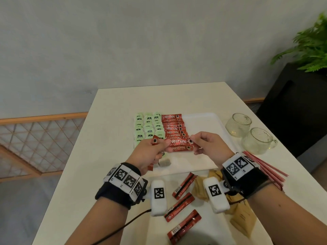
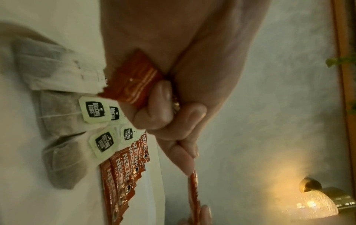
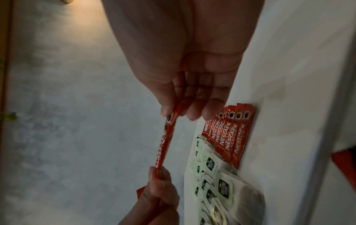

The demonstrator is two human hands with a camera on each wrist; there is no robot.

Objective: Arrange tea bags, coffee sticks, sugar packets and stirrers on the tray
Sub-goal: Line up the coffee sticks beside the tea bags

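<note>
white tabletop (image 1: 113, 138) carries everything, and on it sits a white plastic tray (image 1: 203, 121). green-tagged tea bags (image 1: 147, 127) fill the tray's left part in three columns, and just beside them on the right runs an overlapping row of red nescafe coffee sticks (image 1: 174, 129). two clear glass mugs (image 1: 247, 132) stand off the tray's right edge, with a fan of red stirrers (image 1: 263, 167) on the table near them. brown sugar packets (image 1: 240, 214) lie at the near edge, partly under the right wrist, and four loose coffee sticks (image 1: 182, 204) lie between the two wrists.

left hand (image 1: 150, 152) and right hand (image 1: 208, 144) hover over the tray's near half, each pinching one end of a single held coffee stick (image 1: 179, 142) stretched level between them, just above the nearest sticks of the row. the left hand's fingers also curl round a second stick (image 2: 134, 80), which pokes out of the fist at both ends. the right hand's other fingers (image 3: 194, 109) lie loosely extended beside the pinch.
</note>
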